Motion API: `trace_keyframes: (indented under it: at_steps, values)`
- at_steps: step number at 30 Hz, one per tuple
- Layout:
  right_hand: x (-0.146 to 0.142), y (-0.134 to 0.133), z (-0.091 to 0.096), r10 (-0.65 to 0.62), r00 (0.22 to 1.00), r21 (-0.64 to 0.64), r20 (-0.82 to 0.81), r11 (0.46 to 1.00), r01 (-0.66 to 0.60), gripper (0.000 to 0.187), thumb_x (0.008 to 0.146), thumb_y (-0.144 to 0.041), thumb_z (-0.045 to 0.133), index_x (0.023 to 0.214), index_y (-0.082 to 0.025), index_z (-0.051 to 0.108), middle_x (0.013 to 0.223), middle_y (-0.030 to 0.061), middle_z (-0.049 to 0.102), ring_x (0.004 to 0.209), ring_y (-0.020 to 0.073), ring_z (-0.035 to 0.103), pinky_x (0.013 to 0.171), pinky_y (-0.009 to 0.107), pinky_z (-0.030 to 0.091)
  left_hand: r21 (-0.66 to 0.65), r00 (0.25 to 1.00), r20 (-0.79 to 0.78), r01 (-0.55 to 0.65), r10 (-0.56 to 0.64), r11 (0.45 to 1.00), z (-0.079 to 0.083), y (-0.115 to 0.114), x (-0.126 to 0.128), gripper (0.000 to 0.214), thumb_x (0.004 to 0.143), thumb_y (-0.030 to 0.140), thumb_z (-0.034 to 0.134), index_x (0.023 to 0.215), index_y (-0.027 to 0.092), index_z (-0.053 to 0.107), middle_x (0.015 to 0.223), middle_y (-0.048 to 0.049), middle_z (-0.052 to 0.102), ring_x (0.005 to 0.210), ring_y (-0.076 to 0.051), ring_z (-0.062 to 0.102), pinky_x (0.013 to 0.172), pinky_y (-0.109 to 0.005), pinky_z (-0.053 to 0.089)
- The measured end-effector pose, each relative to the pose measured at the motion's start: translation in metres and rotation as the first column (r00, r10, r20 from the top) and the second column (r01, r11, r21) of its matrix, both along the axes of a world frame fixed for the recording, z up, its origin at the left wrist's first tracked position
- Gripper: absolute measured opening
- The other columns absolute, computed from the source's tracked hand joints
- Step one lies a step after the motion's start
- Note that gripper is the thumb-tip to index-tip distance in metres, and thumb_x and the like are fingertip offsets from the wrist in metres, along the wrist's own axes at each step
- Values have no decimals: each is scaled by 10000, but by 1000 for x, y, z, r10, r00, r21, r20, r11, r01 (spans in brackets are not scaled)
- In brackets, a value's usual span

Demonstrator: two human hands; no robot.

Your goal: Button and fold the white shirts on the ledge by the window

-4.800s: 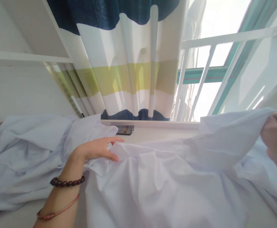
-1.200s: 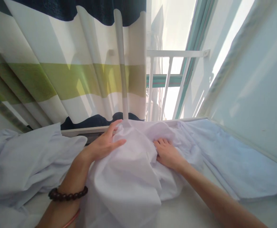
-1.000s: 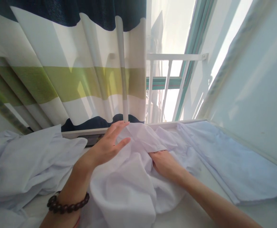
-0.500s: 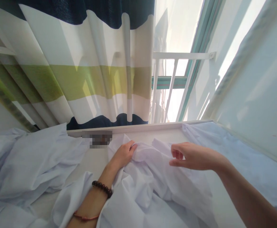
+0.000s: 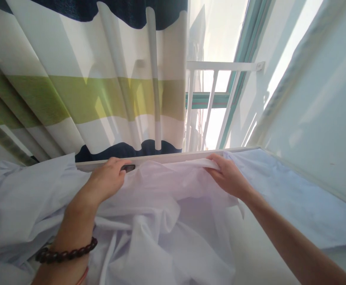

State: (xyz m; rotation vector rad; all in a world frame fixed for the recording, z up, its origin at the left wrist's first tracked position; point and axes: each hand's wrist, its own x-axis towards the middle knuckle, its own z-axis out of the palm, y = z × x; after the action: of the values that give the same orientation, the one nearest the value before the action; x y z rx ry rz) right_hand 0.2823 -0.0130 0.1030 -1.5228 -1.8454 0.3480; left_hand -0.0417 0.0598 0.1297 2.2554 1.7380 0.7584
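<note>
A rumpled white sheet (image 5: 167,213) spreads over the bed in front of me. With thumb and fingers, my right hand (image 5: 227,174) pinches the sheet's far edge near the back rail, so the cloth's border stretches out to the left of it. At the left, my left hand (image 5: 107,178) is closed around the near end of a dark, flat phone (image 5: 128,168) beside the rail. Part of the phone is hidden by the fingers. Dark beads circle my left wrist.
White pillows or bunched bedding (image 5: 27,202) lie at the left. Another white cloth (image 5: 291,198) lies along the right wall. Behind the bed's edge hang a striped curtain (image 5: 113,95) and a white railing (image 5: 226,66) before the window.
My left hand has let go of the sheet and moved left to the phone. My right hand has reached forward and taken the sheet's edge, which is now drawn out straighter along the rail.
</note>
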Motion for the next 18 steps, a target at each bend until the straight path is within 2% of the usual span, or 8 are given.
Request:
trace_keyframes:
  at_steps: [2,4,6,8,10,13,15,18]
  values:
    - [-3,4,-1,149,953,-3,-262,988,-155,197,894,-339,532,1017,-208,611,982,60,707,884,215,658,746,330,514,55,993,-15,118,-117,991,5,-15,16,490,848,419,447,1270,204,571,1390,-89,525,1314,-327,452,1114,-415,321]
    - [-2,7,-2,366,812,-23,-455,906,-422,362,861,-391,605,1186,-233,583,1276,85,623,1098,225,616,866,353,518,-2,957,-13,290,-290,957,5,-30,40,590,878,514,460,1414,269,437,1479,-28,455,1355,-288,420,1125,-376,327]
    - [8,8,-1,476,697,-44,-535,809,-586,485,828,-416,661,1278,-269,555,1474,75,462,1273,236,510,990,381,471,-73,895,-11,444,-446,893,-3,-39,64,715,857,557,518,1486,278,323,1542,-32,379,1393,-271,368,1150,-380,295]
    - [25,7,2,488,716,-166,-499,757,-632,463,840,-442,652,1259,-254,593,1460,79,482,1301,250,486,1041,400,437,-147,847,-18,523,-531,840,-18,-40,82,775,829,521,586,1501,258,305,1549,-62,372,1388,-270,372,1152,-394,286]
    - [46,4,7,456,818,-389,-349,724,-570,434,861,-476,613,1213,-224,639,1340,92,593,1236,267,545,1027,411,453,-253,820,-22,549,-572,797,-34,-34,92,615,839,411,588,1417,248,460,1406,-72,555,1256,-264,522,1072,-374,382]
    - [69,0,10,356,934,-627,-16,724,-286,482,807,-464,649,1228,-229,645,1274,92,638,1170,297,586,1013,424,461,-349,821,-55,518,-568,781,-42,-24,93,271,860,282,494,1009,216,710,981,-64,741,903,-253,671,828,-341,489]
    - [76,-2,7,301,942,-666,151,735,-128,573,732,-392,706,1277,-241,616,1337,90,598,1215,323,550,1053,441,420,-302,866,-100,443,-490,844,-34,-21,85,260,869,276,443,840,198,689,826,-66,722,785,-252,656,736,-342,472]
    - [71,1,-1,323,915,-664,242,743,-86,836,630,-310,768,1416,-255,486,1518,76,409,1356,338,405,1138,439,309,-90,969,-100,217,-225,972,-9,-17,64,285,898,346,395,883,202,640,800,-49,695,774,-247,631,715,-335,445]
